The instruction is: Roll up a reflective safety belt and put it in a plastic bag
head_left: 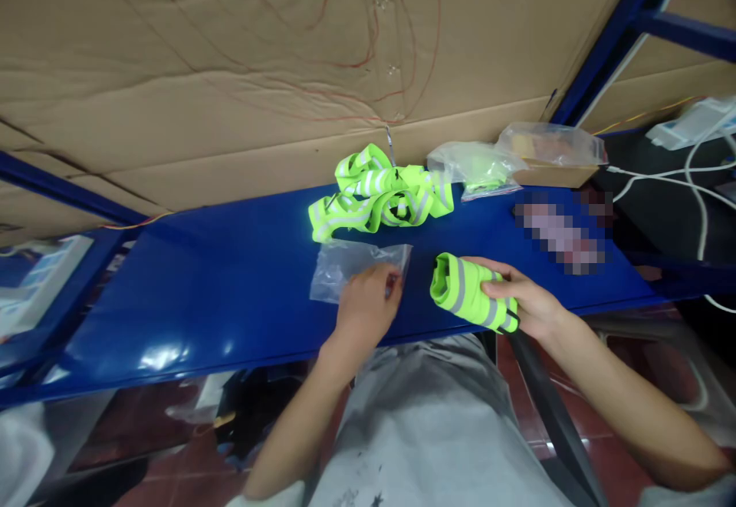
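Observation:
My right hand point(532, 300) grips a rolled-up neon yellow-green reflective strap point(468, 292) with silver bands, held over the table's front edge. A clear plastic bag point(333, 271) lies flat on the blue table, and my left hand point(371, 300) is at its right part. The fingers of that hand are curled with the thumb and fingertips together at the bag's edge; the exact pinch is partly hidden. Just behind the bag sits a loose tangle of the same reflective straps point(373, 192), with black clips showing among the loops.
At the back right, a clear bag with a yellow-green item point(483, 173) lies beside a cardboard box point(555, 173) topped with plastic. A blurred-out object point(560, 235) rests on the blue table point(189, 284). White cables point(695, 185) run at the right; a cardboard wall point(230, 108) stands behind.

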The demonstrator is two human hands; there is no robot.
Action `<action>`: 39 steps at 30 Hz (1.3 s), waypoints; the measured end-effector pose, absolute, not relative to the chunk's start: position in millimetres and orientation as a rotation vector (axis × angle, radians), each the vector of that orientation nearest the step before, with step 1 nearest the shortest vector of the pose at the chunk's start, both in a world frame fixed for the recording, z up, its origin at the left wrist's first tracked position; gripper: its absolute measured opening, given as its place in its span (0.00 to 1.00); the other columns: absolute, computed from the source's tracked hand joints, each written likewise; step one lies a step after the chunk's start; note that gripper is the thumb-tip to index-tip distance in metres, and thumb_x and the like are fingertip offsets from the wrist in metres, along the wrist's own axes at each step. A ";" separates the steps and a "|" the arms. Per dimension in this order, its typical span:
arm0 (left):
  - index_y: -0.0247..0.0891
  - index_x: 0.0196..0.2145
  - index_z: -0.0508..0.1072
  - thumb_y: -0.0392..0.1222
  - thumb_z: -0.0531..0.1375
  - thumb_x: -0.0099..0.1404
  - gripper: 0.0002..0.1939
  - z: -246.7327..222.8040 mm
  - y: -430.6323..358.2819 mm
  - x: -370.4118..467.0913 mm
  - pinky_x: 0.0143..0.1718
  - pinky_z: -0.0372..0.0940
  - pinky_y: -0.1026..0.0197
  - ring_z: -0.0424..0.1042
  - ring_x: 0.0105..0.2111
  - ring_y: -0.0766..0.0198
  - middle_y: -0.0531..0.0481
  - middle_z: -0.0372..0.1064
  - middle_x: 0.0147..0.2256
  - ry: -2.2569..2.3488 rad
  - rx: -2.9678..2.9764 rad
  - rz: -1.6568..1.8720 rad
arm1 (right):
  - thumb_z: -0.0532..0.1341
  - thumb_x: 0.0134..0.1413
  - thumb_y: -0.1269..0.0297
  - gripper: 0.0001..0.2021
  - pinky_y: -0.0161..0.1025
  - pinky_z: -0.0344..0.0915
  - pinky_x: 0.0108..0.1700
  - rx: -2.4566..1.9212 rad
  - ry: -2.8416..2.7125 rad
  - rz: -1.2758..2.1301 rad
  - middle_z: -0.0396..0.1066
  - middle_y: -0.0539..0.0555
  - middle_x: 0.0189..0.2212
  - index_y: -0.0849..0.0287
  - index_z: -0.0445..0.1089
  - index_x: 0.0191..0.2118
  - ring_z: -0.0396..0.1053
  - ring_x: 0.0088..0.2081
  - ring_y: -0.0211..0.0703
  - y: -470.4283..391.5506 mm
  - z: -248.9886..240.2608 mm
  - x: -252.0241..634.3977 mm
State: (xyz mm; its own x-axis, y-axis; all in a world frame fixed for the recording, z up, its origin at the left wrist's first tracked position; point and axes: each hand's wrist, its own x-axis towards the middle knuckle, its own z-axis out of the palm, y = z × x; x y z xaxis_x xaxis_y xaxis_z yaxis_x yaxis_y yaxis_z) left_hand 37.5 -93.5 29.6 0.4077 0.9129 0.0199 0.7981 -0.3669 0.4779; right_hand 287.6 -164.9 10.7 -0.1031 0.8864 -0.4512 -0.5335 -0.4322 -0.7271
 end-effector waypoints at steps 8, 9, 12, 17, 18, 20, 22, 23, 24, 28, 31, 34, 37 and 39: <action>0.40 0.40 0.77 0.42 0.60 0.71 0.06 35.5 -111.9 8.9 0.42 0.68 0.60 0.76 0.38 0.59 0.48 0.78 0.38 1.011 1.692 0.886 | 0.81 0.32 0.66 0.31 0.42 0.76 0.40 -1.182 -0.686 1.816 0.83 0.55 0.39 0.55 0.82 0.49 0.81 0.35 0.48 -141.6 23.6 250.4; 0.41 0.39 0.76 0.42 0.60 0.71 0.05 35.5 -112.5 8.3 0.42 0.67 0.60 0.75 0.38 0.60 0.49 0.77 0.37 1.051 1.714 0.907 | 0.81 0.32 0.65 0.31 0.42 0.76 0.40 -1.234 -0.707 1.774 0.83 0.55 0.39 0.55 0.82 0.50 0.80 0.35 0.48 -142.2 25.9 250.4; 0.42 0.39 0.75 0.42 0.60 0.72 0.05 33.5 -116.1 9.6 0.42 0.65 0.60 0.73 0.37 0.61 0.51 0.76 0.35 1.208 1.842 1.030 | 0.81 0.33 0.60 0.33 0.41 0.74 0.38 -1.410 -0.800 1.595 0.83 0.53 0.37 0.54 0.82 0.52 0.79 0.33 0.47 -144.0 33.2 250.3; 0.40 0.41 0.74 0.36 0.59 0.72 0.04 24.7 -119.2 19.2 0.43 0.65 0.58 0.72 0.35 0.61 0.51 0.74 0.35 1.120 2.193 1.102 | 0.79 0.34 0.59 0.27 0.42 0.71 0.41 -1.577 -1.042 1.315 0.83 0.52 0.40 0.53 0.84 0.47 0.77 0.39 0.50 -139.2 41.3 240.8; 0.40 0.41 0.74 0.35 0.59 0.72 0.04 22.9 -118.9 21.0 0.43 0.65 0.58 0.73 0.37 0.61 0.49 0.74 0.36 1.059 2.267 1.114 | 0.79 0.34 0.59 0.26 0.43 0.71 0.43 -1.575 -1.095 1.281 0.82 0.51 0.41 0.53 0.84 0.45 0.77 0.42 0.52 -137.1 42.4 238.9; 0.39 0.43 0.75 0.33 0.59 0.72 0.05 19.8 -118.7 23.1 0.47 0.66 0.56 0.73 0.43 0.58 0.45 0.73 0.42 1.000 2.382 1.178 | 0.79 0.34 0.61 0.23 0.44 0.71 0.47 -1.555 -1.175 1.238 0.82 0.51 0.42 0.53 0.84 0.43 0.77 0.45 0.53 -133.1 44.6 236.7; 0.38 0.43 0.75 0.34 0.60 0.71 0.05 18.0 -120.2 23.4 0.51 0.65 0.52 0.71 0.48 0.55 0.41 0.70 0.46 1.017 2.473 1.220 | 0.79 0.34 0.61 0.23 0.44 0.71 0.47 -1.524 -1.205 1.226 0.82 0.50 0.40 0.54 0.84 0.42 0.77 0.43 0.52 -129.6 46.9 237.0; 0.38 0.43 0.75 0.34 0.61 0.71 0.05 17.4 -121.8 23.2 0.52 0.65 0.50 0.70 0.48 0.54 0.40 0.69 0.47 1.034 2.511 1.225 | 0.79 0.33 0.62 0.23 0.43 0.71 0.45 -1.505 -1.200 1.226 0.82 0.50 0.39 0.54 0.83 0.43 0.76 0.42 0.50 -128.4 48.0 237.8; 0.39 0.43 0.75 0.34 0.61 0.70 0.05 17.1 -123.6 22.8 0.51 0.64 0.50 0.70 0.48 0.53 0.40 0.69 0.47 1.051 2.539 1.229 | 0.79 0.33 0.62 0.25 0.42 0.72 0.44 -1.480 -1.180 1.230 0.81 0.50 0.39 0.54 0.82 0.44 0.76 0.40 0.49 -127.4 49.2 238.9; 0.39 0.43 0.74 0.34 0.60 0.71 0.05 19.4 -128.1 21.2 0.50 0.63 0.51 0.70 0.46 0.55 0.43 0.70 0.44 0.930 2.511 1.172 | 0.79 0.38 0.62 0.41 0.42 0.74 0.42 -1.327 -1.150 1.299 0.81 0.51 0.44 0.48 0.72 0.63 0.78 0.41 0.49 -126.1 49.1 242.2; 0.40 0.42 0.72 0.33 0.57 0.72 0.05 25.4 -124.4 20.2 0.51 0.65 0.52 0.71 0.47 0.56 0.44 0.71 0.43 0.714 2.479 1.048 | 0.78 0.41 0.61 0.35 0.47 0.73 0.51 -1.223 -1.368 1.331 0.81 0.52 0.49 0.49 0.77 0.59 0.77 0.50 0.55 -126.6 40.5 240.6; 0.40 0.43 0.72 0.33 0.58 0.71 0.05 28.4 -122.0 17.7 0.51 0.66 0.51 0.71 0.48 0.55 0.44 0.71 0.44 0.631 2.543 1.026 | 0.77 0.41 0.62 0.24 0.50 0.71 0.56 -1.207 -1.377 1.356 0.82 0.52 0.47 0.53 0.83 0.49 0.78 0.52 0.57 -128.3 30.3 238.2; 0.42 0.48 0.73 0.33 0.64 0.68 0.12 19.7 -129.3 12.6 0.54 0.67 0.50 0.70 0.51 0.54 0.42 0.68 0.49 0.706 2.569 1.274 | 0.79 0.39 0.62 0.24 0.47 0.72 0.53 -1.242 -1.040 1.393 0.83 0.51 0.45 0.53 0.83 0.47 0.79 0.48 0.54 -131.8 26.2 238.7; 0.44 0.49 0.73 0.33 0.67 0.66 0.16 9.3 -137.2 11.2 0.54 0.68 0.51 0.70 0.51 0.55 0.43 0.67 0.50 0.885 2.370 1.544 | 0.79 0.39 0.60 0.26 0.46 0.74 0.50 -1.199 -0.778 1.467 0.83 0.53 0.45 0.54 0.82 0.49 0.81 0.45 0.54 -134.7 25.5 238.7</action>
State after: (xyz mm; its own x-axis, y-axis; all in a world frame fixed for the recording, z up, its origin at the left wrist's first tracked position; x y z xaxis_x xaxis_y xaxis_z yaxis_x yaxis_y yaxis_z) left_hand 11.2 -137.2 9.3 0.2849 0.5658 0.7738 0.3817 -0.8074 0.4499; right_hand 238.7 -134.7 25.5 0.0409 0.9608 -0.2743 -0.3119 -0.2485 -0.9170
